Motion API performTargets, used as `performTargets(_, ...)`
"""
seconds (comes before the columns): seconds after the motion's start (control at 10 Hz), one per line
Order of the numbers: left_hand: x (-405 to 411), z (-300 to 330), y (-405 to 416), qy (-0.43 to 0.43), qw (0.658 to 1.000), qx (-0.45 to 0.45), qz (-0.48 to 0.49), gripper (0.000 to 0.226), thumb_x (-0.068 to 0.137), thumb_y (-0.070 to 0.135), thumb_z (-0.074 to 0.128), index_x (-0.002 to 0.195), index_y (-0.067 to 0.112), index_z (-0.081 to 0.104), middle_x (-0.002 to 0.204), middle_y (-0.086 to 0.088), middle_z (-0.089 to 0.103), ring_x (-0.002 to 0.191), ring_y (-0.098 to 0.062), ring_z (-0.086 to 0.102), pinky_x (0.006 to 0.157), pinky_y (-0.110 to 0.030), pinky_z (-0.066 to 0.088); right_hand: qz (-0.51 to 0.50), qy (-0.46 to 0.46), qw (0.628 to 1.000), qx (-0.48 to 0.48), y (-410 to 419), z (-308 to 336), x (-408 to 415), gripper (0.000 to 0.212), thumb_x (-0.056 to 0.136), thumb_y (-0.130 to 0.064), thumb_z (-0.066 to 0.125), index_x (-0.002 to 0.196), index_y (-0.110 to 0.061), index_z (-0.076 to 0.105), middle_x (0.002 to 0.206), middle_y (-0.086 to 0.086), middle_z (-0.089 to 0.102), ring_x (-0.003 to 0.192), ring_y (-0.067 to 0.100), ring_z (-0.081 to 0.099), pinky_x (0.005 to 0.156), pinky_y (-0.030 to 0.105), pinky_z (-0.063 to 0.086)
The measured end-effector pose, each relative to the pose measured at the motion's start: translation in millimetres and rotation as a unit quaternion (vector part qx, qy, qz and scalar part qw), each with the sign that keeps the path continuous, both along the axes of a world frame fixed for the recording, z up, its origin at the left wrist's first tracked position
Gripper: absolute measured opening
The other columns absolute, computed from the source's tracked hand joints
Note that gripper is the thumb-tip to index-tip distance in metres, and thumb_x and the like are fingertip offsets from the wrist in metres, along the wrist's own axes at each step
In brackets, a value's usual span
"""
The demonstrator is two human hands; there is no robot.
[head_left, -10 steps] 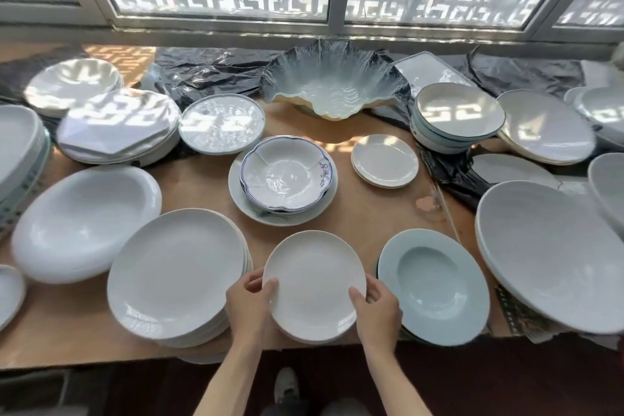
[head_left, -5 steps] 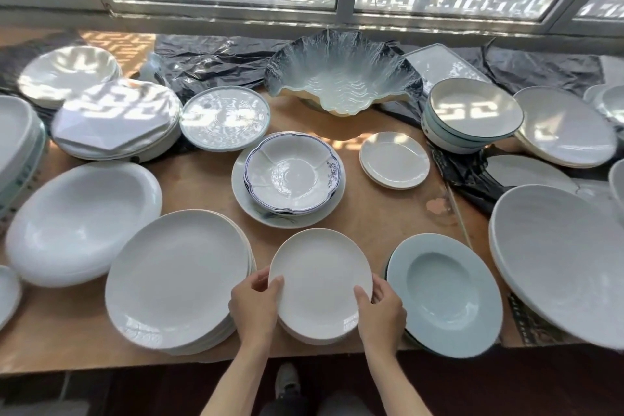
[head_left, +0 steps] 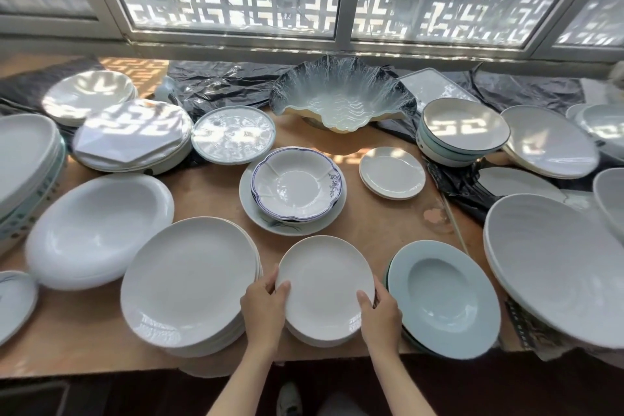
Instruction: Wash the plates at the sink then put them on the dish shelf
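Plate: small white plate (head_left: 326,284) tops a short stack at the table's (head_left: 371,226) near edge, between a bigger white stack (head_left: 189,284) and a pale blue deep plate (head_left: 442,297).
Left hand (head_left: 263,309): thumb over the left rim, gripping.
Right hand (head_left: 380,314): thumb over the right rim, gripping.

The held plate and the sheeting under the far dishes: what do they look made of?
Plate: likely glazed white ceramic, smooth with a soft sheen; melamine not ruled out. Both hands, left hand and right hand, grip its rim. Sheeting: thin black plastic film, crinkled and glossy.
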State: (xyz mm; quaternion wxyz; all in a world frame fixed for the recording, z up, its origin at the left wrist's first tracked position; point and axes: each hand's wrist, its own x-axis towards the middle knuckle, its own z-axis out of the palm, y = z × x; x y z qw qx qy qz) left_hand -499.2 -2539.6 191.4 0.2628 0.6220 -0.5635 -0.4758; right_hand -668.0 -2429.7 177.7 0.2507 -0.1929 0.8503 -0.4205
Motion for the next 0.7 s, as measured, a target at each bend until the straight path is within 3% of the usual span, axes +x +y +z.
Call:
performTargets(0.3, 8, -2, 11, 0.007, 0.999, 0.007, -0.042, 0.047, 0.099, 0.021, 0.063, 0.146, 0.026, 0.060, 0.141, 0.012, 0.064, 0.130, -0.009, 0.059, 0.114, -0.042, 0.045, 0.033, -0.050, 0.998, -0.010, 10, -1, -1, 0.049, 0.101, -0.021, 0.064, 0.150, -0.025, 0.054, 0.136, -0.009, 0.066, 0.130, 0.017, 0.059, 0.108, 0.038, 0.049)
performTargets(0.5, 23, -1, 12, 0.048, 0.998, 0.022, -0.045, 0.035, 0.103, 0.022, 0.058, 0.136, 0.029, 0.067, 0.128, 0.018, 0.070, 0.113, 0.006, 0.062, 0.098, -0.025, 0.046, 0.030, -0.078, 0.996, -0.021, 32, 7, -1, 0.042, 0.104, -0.023, 0.062, 0.145, -0.023, 0.057, 0.128, -0.014, 0.062, 0.119, 0.005, 0.058, 0.101, 0.030, 0.046)
performTargets(0.6, 29, -5, 19, 0.060, 0.998, 0.020, -0.030, 0.026, 0.103, 0.021, 0.060, 0.125, 0.029, 0.071, 0.116, 0.016, 0.072, 0.108, 0.002, 0.064, 0.099, -0.031, 0.050, 0.036, -0.064, 0.997, -0.006, 45, 3, -4, 0.033, 0.103, -0.027, 0.063, 0.136, -0.023, 0.064, 0.127, -0.012, 0.067, 0.117, 0.007, 0.063, 0.105, 0.037, 0.051)
performTargets(0.7, 38, -17, 33, 0.027, 0.999, 0.024, -0.030, 0.018, 0.102, 0.029, 0.058, 0.112, 0.035, 0.072, 0.107, 0.016, 0.075, 0.105, -0.009, 0.070, 0.098, -0.043, 0.055, 0.053, -0.037, 0.998, 0.020, 60, -4, -5, 0.019, 0.103, -0.029, 0.063, 0.119, -0.025, 0.071, 0.113, -0.010, 0.072, 0.111, 0.012, 0.067, 0.098, 0.038, 0.054)
